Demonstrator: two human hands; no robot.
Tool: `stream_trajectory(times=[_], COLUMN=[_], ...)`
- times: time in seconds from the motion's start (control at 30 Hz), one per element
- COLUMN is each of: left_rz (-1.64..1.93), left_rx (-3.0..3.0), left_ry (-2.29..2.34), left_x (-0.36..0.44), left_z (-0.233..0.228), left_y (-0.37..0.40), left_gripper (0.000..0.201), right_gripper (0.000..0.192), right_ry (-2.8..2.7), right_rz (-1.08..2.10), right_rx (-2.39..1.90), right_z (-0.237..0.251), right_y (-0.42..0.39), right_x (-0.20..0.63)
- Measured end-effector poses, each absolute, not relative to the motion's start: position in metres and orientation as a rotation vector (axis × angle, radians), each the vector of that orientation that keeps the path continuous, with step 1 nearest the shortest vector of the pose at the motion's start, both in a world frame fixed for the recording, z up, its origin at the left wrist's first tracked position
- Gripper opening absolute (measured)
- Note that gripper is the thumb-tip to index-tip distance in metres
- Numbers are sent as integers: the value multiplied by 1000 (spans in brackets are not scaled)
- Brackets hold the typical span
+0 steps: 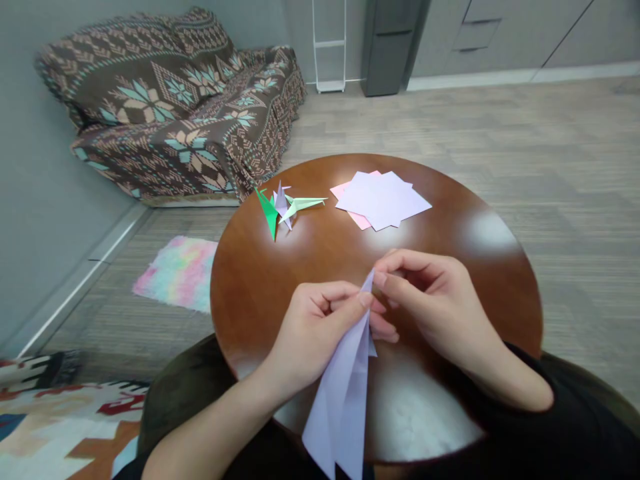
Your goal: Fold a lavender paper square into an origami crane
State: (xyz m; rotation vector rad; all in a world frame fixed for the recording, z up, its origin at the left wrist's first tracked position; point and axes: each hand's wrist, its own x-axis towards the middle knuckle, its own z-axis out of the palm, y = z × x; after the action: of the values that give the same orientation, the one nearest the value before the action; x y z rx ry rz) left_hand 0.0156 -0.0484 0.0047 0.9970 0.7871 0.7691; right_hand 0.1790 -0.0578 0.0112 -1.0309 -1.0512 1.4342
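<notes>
Both of my hands hold one folded lavender paper [343,393] above the near edge of a round brown wooden table [260,280]. My left hand [313,330] pinches the paper's upper tip from the left with thumb and forefinger. My right hand [440,307] pinches the same tip from the right. The paper hangs down toward me as a long narrow folded shape with its point up.
Further back on the table lie folded paper cranes, green [269,212], lavender [283,200] and pale green [305,202], and a stack of lavender and pink square sheets [383,199]. A patterned sofa [170,100] stands at back left, a pastel mat [180,273] on the floor.
</notes>
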Motion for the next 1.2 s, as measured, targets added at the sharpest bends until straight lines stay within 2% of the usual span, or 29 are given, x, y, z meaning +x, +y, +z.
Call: stream_trajectory(times=[0.1,0.27,0.77,1.0,1.2], left_rz=[814,851,774,711,728], left_rx=[1161,1372,1240,1171,1132], left_ry=[900,972,846,911,875], left_x=[15,13,13,17,17], left_z=[6,4,7,1,2], left_y=[-48,-50,-49,-54,-51], left_gripper=[30,28,31,27,28], right_gripper=[14,22,22,15,18], right_ry=[-1051,-996,-899,-862,-1138], right_rz=[1435,1541,1581,1248,1297], right_rx=[-1029,-990,-954,-1064,-1103], right_z=[12,9,7,-4,7], right_y=[-58,-56,-58,-46,-52], right_x=[179,180,178,192,190])
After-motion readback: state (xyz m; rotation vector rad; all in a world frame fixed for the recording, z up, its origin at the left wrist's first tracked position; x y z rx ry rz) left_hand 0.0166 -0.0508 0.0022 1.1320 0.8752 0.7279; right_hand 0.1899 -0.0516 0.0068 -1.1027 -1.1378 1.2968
